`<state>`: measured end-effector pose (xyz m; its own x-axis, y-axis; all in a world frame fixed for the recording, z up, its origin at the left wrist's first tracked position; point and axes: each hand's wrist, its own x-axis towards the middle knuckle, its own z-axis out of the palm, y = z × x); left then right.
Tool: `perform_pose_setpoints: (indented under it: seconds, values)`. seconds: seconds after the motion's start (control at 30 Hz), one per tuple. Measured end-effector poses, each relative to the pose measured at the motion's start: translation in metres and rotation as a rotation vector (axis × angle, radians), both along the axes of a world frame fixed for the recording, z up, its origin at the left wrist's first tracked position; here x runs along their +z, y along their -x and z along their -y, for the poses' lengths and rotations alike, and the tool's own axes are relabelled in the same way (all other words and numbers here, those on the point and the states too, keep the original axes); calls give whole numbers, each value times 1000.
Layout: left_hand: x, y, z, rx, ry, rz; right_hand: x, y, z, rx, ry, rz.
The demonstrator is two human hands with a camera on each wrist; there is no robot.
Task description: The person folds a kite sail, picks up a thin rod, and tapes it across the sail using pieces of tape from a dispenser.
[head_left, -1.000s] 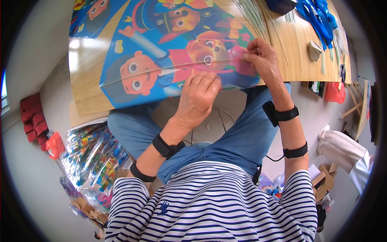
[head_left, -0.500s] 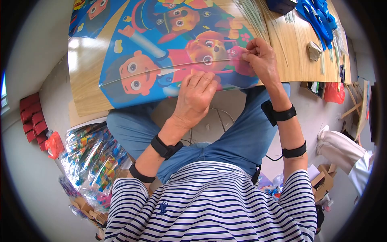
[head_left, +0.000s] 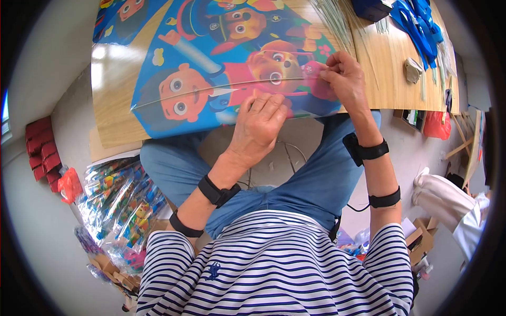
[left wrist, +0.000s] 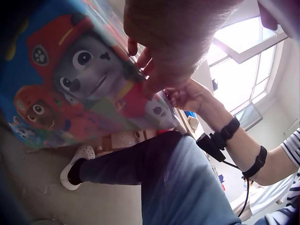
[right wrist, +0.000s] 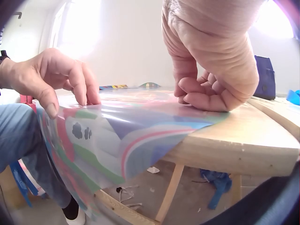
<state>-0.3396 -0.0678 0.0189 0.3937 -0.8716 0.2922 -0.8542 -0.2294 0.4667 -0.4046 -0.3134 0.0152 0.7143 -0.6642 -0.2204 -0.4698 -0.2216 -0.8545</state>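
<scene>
A glossy plastic sheet printed with cartoon characters [head_left: 232, 68] lies over the near part of the table, its front edge hanging past the tabletop. A thin pale rod [head_left: 247, 82] crosses it lengthwise. At the rod's right end, the thumb and fingers of my right hand [head_left: 343, 79] pinch it, low over the sheet. My left hand [head_left: 259, 125] is at the sheet's near edge, below the rod. In the right wrist view its bent fingers [right wrist: 90, 91] press on the sheet, with the thumb standing apart from them.
More thin rods [head_left: 337, 26] lie at the back of the wooden table [head_left: 385, 79]. A dark blue box [head_left: 371, 8], blue straps [head_left: 416, 31] and a crumpled pale item [head_left: 412, 70] are at the right. Another printed sheet [head_left: 118, 26] sits back left. Shiny plastic packs [head_left: 121, 200] are piled below.
Both hands stay almost where they were on the sheet and rod. The head view has shifted slightly.
</scene>
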Motion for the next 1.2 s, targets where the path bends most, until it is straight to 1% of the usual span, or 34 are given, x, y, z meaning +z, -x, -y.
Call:
perform_pose_setpoints:
  seconds: [0.1,0.2,0.23,0.33,0.43,0.53,0.6,0.67,0.73,0.83,0.93,1.07,1.1,1.2]
  values:
    - [5,-3,-1,4,31,-60,-1,1,1,2,-13,18]
    - [14,-23,-6,71,103,-61,-1,2,1,13,-11,35]
    - [18,-36,-11,102,84,-11,3,2,0,12,-26,30]
    - [31,-69,-27,310,108,-96,0,4,1,20,-47,47]
    - [42,-88,-39,396,130,-272,1,2,-1,22,-69,42]
    - [47,-84,-33,417,152,-418,6,6,1,28,-62,23]
    - [37,-76,-28,406,172,-405,7,3,0,33,-62,26]
    - [36,-58,-15,373,177,-382,7,3,-1,24,-65,23]
    - [46,-31,13,310,184,-349,10,2,-1,38,-75,13]
    - [40,-12,54,182,237,-282,9,5,5,70,-75,32]
    - [34,-3,89,173,269,-287,9,4,9,78,-132,64]
    - [29,5,118,195,277,-173,12,3,9,66,-158,136]
    - [25,7,124,209,282,-141,0,5,14,81,-138,178]
    - [20,9,136,250,278,-26,5,6,13,86,-262,290]
